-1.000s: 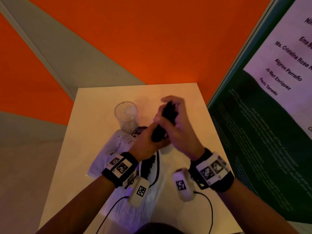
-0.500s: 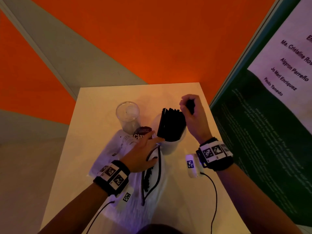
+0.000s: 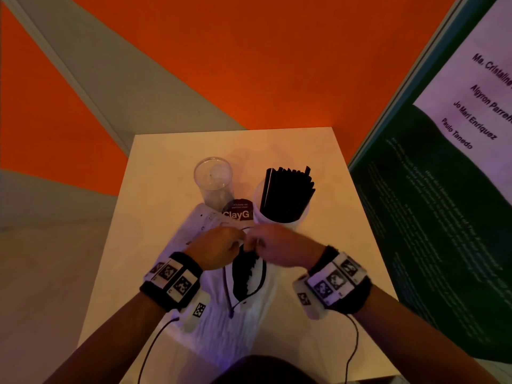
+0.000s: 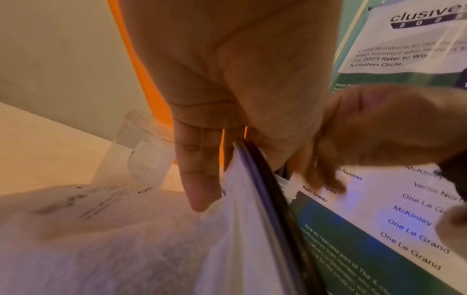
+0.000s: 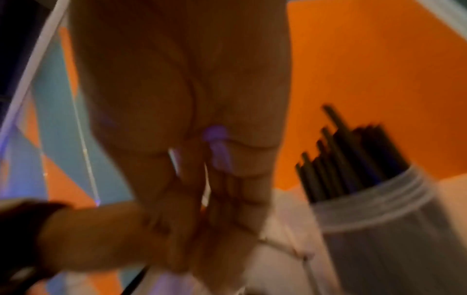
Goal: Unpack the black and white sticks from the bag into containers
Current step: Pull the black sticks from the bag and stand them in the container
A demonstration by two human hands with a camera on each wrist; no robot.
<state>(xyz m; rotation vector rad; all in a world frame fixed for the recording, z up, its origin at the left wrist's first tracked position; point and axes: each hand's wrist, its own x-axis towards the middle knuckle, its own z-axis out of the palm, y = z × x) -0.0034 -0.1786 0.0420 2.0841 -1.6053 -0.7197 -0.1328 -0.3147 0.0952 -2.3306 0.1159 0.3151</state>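
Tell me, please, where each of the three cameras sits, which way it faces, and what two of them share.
Head: on the head, facing down at the table, both hands at the bag.
Left wrist: along the left hand towards the bag's rim; the clear jar behind.
Right wrist: blurred, along the right hand; black sticks beside.
Shared: both wrist views show the other hand.

The scene is viewed from the head camera steeply downward, with the table [image 3: 166,245] seen whole. From each wrist camera the hand is looked along at very close range, low over the white bag [image 4: 126,249]. The jar of black sticks [image 5: 353,159] is shared by the head and right wrist views, the empty clear jar [image 4: 141,143] by the head and left wrist views.
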